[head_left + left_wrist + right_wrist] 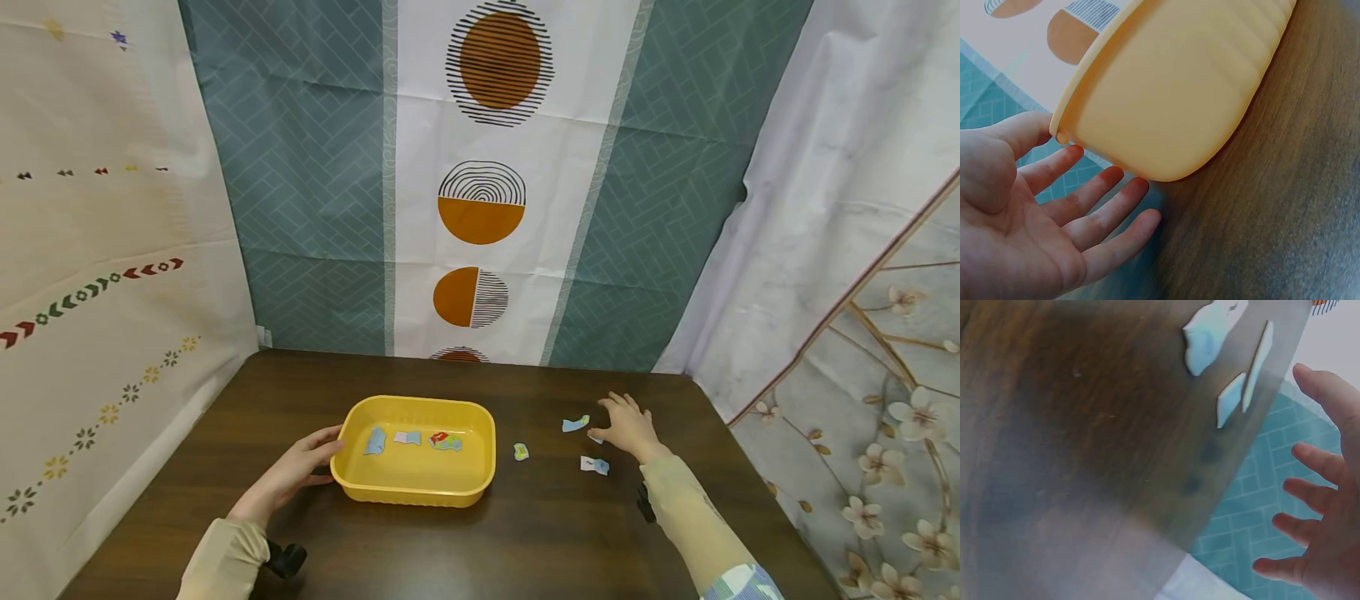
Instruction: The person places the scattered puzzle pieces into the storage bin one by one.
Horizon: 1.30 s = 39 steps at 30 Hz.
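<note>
A yellow plastic tray (412, 493) stands on the brown table, with several small torn-looking printed pieces lying inside, one of them light blue (375, 441) and one red and green (446, 441). My left hand (296, 468) touches the tray's left end, its thumb and fingertips at the rim and outer wall, fingers spread and loosely bent. My right hand (630, 429) hovers above the table on the right with fingers spread, holding nothing. Beneath it a small blue piece (596, 439) is partly hidden. Near it lie a curved blue-green piece (576, 424) and a white-and-blue piece (595, 466).
A small green-and-yellow piece (521, 452) lies between the tray and the right-hand pieces. Behind the table (420, 554) hangs a patterned curtain (315, 183); printed cloths border it on the left (112, 217) and right (817, 250). Dark straps with devices sit on both wrists.
</note>
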Available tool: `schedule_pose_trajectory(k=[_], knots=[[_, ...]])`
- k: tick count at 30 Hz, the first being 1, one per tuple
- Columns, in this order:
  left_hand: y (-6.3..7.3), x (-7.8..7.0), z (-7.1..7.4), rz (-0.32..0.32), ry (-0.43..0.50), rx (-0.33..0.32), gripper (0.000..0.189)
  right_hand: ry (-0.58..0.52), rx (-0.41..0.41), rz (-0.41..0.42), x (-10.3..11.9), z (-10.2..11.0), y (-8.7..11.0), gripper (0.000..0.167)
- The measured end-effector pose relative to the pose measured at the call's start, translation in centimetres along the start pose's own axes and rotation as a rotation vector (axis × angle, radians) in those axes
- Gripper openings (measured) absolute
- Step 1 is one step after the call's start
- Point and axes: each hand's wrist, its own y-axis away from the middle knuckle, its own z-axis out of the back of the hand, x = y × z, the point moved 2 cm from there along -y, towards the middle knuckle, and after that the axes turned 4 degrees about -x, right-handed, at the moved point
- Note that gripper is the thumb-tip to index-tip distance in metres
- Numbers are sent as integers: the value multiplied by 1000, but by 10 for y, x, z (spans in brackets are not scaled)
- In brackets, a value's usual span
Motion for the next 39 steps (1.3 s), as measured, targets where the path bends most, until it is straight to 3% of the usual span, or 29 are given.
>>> schedule_pose_trajectory(k=[28, 39], knots=[[3, -2, -3, 11, 9, -13, 65, -20, 59, -22, -15, -23, 6, 47], [1, -2, -2, 19, 7, -22, 64, -18, 26, -24, -14, -27, 5, 35]])
